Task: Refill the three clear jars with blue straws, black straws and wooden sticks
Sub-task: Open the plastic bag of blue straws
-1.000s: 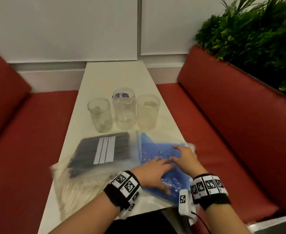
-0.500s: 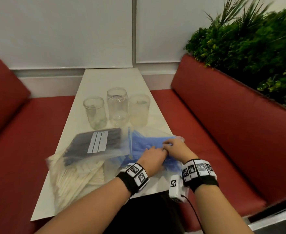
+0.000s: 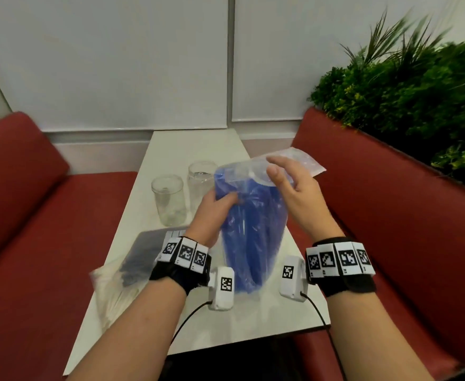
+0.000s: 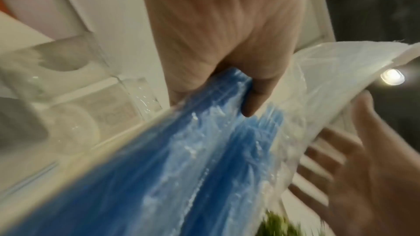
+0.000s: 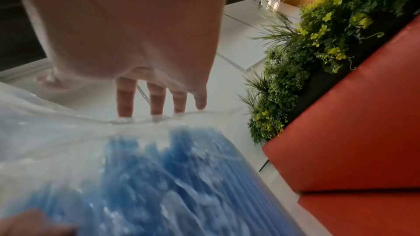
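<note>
Blue straws (image 3: 249, 229) in clear bag (image 3: 294, 160), upright on worktop (image 3: 187, 149); left hand (image 3: 212, 215) clenched round it; right hand (image 3: 294, 191) released at 3 o'clock, fingers (image 5: 156, 100) straight.

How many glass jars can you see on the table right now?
2: one jar stands left on the table, another jar right of it. The bag of blue straws may hide more.

Straw bag (image 3: 249, 229) upright between both hands, jars (image 3: 168, 199) behind-left, two bags (image 3: 140, 253) left — all on table (image 3: 198, 144)
</note>
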Available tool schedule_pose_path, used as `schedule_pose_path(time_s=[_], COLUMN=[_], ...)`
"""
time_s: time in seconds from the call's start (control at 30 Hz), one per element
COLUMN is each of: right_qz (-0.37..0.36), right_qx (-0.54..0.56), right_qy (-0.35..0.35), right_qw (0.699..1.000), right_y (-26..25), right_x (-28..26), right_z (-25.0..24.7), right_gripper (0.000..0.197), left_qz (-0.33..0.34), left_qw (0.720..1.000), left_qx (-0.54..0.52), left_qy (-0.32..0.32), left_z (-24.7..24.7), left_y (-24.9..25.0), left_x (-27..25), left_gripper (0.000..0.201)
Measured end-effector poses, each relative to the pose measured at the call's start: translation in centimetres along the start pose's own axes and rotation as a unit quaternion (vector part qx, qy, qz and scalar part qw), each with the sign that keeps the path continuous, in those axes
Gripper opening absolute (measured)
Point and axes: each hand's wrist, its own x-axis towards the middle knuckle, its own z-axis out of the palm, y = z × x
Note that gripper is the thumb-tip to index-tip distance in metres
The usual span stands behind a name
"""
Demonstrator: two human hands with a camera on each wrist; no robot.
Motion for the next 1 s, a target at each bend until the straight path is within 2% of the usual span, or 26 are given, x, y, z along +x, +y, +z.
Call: schedule_pose_path(time_s=[0.07,0.13,0.2,0.3,0.43,0.53,0.6,0.67,0.73,0.77,0.83,0.9,0.97,1.0], right_qz=[0.003,0.016,0.008,-0.023,-0.046,-0.066,-0.051,-0.027,-0.025,-0.024,-0.017,0.012,0.045,0.055], right_qx=[0.003,-0.021,-0.069,-0.163,-0.164,-0.186,-0.154,-0.14,-0.155,-0.161,-0.183,-0.206,-0.214,-0.214], right_qy=[0.017,0.004,-0.009,-0.01,0.04,0.036,0.018,0.008,0.011,0.015,0.019,0.024,0.043,0.061], right_qw=[1.0,1.0,0.998,0.986,0.985,0.98,0.987,0.99,0.988,0.987,0.983,0.978,0.975,0.973], right_y=[0.4,0.9,1.3,1.9,2.3,1.4,0.5,-0.1,-0.1,0.0,0.3,0.7,0.8,0.8], right_x=[0.0,0.1,0.3,1.2,3.7,6.3,7.9,8.7,8.8,8.6,7.8,6.8,5.6,5.1], right_z=[1.4,2.9,4.3,5.9,6.3,5.3,4.1,3.3,3.3,3.4,3.9,4.6,5.1,5.3], right_gripper=[0.051,0.064,0.068,0.048,0.025,0.021,0.022,0.02,0.016,0.015,0.015,0.016,0.013,0.012], left_qz=[-0.017,-0.028,-0.04,-0.059,-0.1,-0.139,-0.158,-0.156,-0.134,-0.118,-0.078,-0.039,0.027,0.083], left_qw=[0.998,0.996,0.995,0.994,0.989,0.984,0.979,0.977,0.981,0.987,0.992,0.969,0.951,0.939], left_qx=[-0.058,-0.084,-0.092,-0.083,-0.065,-0.057,-0.076,-0.087,-0.084,-0.056,0.092,0.243,0.279,0.279], left_qy=[-0.007,-0.01,-0.021,-0.039,-0.083,-0.096,-0.099,-0.114,-0.115,-0.098,-0.03,0.038,0.134,0.181], left_z=[-1.9,-3.7,-5.2,-6.6,-7.5,-6.6,-5.8,-5.1,-4.4,-4.1,-3.6,-3.4,-3.2,-3.1], left_y=[0.5,0.7,0.7,0.4,-0.6,-0.9,-1.0,-0.9,-1.5,-2.0,-2.6,-3.0,-2.8,-2.5], left_x=[0.0,0.1,0.4,1.0,2.7,3.6,4.1,4.5,4.8,4.9,5.0,4.6,3.5,2.8], left_gripper=[0.035,0.033,0.034,0.039,0.038,0.034,0.027,0.018,0.023,0.03,0.038,0.047,0.057,0.051])
